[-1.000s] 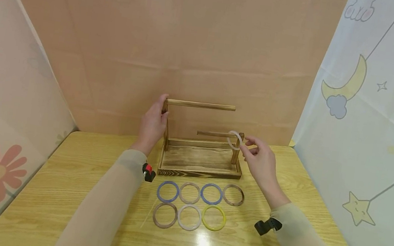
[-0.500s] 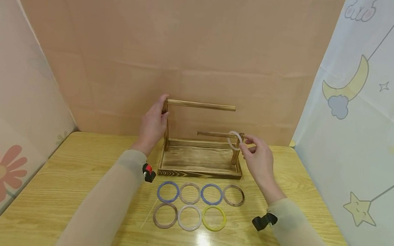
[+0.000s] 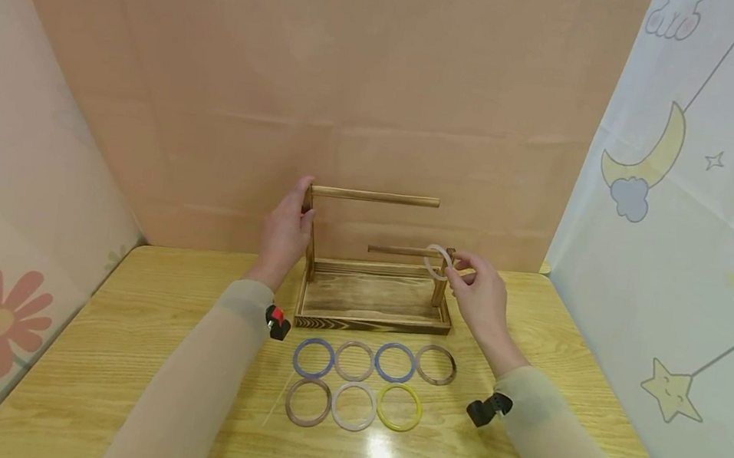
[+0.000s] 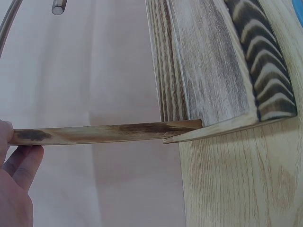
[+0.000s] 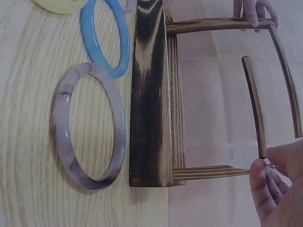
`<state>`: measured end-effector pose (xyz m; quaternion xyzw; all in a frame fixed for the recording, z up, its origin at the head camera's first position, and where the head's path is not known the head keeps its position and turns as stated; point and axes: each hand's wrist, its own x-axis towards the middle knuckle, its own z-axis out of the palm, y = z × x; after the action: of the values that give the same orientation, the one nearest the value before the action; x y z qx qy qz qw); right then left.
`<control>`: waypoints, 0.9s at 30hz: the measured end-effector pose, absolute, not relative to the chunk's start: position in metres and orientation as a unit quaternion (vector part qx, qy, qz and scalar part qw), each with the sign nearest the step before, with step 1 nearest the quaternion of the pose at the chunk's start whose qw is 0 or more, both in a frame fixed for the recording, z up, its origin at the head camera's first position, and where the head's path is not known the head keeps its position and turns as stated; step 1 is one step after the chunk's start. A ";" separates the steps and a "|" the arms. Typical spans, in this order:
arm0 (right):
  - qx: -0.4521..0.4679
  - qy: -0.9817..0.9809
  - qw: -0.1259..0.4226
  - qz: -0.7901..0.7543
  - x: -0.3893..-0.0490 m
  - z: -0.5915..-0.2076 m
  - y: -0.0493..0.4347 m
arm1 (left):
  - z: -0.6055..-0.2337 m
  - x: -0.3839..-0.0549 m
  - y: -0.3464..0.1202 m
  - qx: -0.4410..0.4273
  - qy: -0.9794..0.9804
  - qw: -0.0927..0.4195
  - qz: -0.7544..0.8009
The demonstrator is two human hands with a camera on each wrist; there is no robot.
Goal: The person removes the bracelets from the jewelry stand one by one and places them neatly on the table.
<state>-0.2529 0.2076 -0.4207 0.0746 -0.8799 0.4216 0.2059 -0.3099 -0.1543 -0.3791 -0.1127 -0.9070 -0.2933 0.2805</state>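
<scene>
A wooden bangle rack (image 3: pixel 371 328) with a shallow tray and two rods stands at the back of the table. My left hand (image 3: pixel 287 226) holds the top of its tall left post (image 4: pixel 104 132), thumb on one side and fingers on the other. My right hand (image 3: pixel 484 295) is by the short right post, its thumb and fingers pinching a pale translucent bangle (image 3: pixel 427 265). That bangle hangs around the lower rod (image 3: pixel 395 250), close to the post. In the right wrist view, fingertips partly hide the rod's post end. The upper rod (image 3: pixel 374 196) carries nothing.
Two rows of bangles lie before the rack, among them a blue bangle (image 3: pixel 296 359), a yellow bangle (image 3: pixel 420 410) and a mottled purple-brown bangle (image 5: pixel 61 127). A thin pale strip (image 3: pixel 277 401) lies left of them. Cloth screens (image 3: pixel 385 92) surround the table.
The right wrist and forearm have shifted slightly left, while the fingers stay at the bangle by the short post. My left hand and the rack look unchanged.
</scene>
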 end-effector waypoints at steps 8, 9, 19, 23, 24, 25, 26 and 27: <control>0.066 -0.883 0.203 0.418 -0.257 -0.424 0.206 | -0.380 -0.312 -0.155 -0.111 -0.908 0.279 -0.292; 0.064 -0.883 0.203 0.418 -0.257 -0.424 0.206 | -0.380 -0.312 -0.155 -0.111 -0.908 0.279 -0.292; 0.061 -0.883 0.198 0.422 -0.260 -0.427 0.205 | -0.381 -0.313 -0.155 -0.109 -0.908 0.272 -0.299; 0.059 -0.885 0.198 0.418 -0.261 -0.429 0.202 | -0.381 -0.315 -0.157 -0.109 -0.908 0.273 -0.297; 0.059 -0.885 0.199 0.418 -0.262 -0.430 0.201 | -0.381 -0.316 -0.158 -0.109 -0.909 0.273 -0.296; 0.058 -0.884 0.200 0.418 -0.262 -0.430 0.200 | -0.381 -0.317 -0.159 -0.110 -0.909 0.274 -0.294; 0.057 -0.884 0.200 0.418 -0.263 -0.430 0.199 | -0.381 -0.318 -0.160 -0.110 -0.909 0.274 -0.293; 0.056 -0.884 0.201 0.418 -0.263 -0.431 0.198 | -0.381 -0.319 -0.160 -0.110 -0.910 0.272 -0.292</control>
<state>-0.2634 0.1980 -0.4307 0.0555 -0.8842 0.4181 0.2009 -0.3185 -0.1603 -0.3812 -0.1103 -0.9101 -0.2923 0.2722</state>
